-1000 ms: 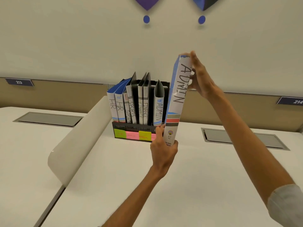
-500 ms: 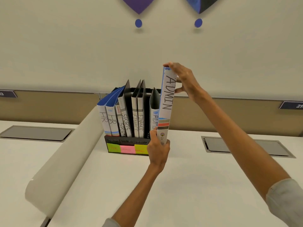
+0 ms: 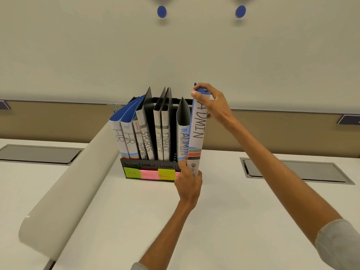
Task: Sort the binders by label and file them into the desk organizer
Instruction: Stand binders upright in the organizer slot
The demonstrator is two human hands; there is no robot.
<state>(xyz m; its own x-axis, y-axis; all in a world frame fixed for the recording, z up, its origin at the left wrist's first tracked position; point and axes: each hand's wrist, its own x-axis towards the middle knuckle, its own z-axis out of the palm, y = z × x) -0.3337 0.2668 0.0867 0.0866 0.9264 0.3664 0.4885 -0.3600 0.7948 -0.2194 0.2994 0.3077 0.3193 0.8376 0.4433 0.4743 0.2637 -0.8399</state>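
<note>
Since 0.5 s ago, blue-backed ADMIN binder with white spine [image 3: 197,133] has closed in on the black mesh desk organizer [image 3: 148,165], now touching the filed ADMIN binder [image 3: 183,141] at the organizer's right end. Right hand [image 3: 211,103] pinches its top; left hand [image 3: 188,180] wraps its bottom, covering the organizer's right front corner. Inside, left to right: HR, HR, SPORTS, SPORTS, FINANCE, FINANCE, ADMIN. Coloured sticky labels [image 3: 150,173] line the near face on the white desk [image 3: 243,211].

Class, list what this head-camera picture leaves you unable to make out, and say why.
- Rightmost sticky label on the organizer: hidden by the left hand.
- Foot of the held ADMIN binder: hidden by that hand.
- Pink note writing: too faint.
- Binder's A: partly under the right hand.
</note>
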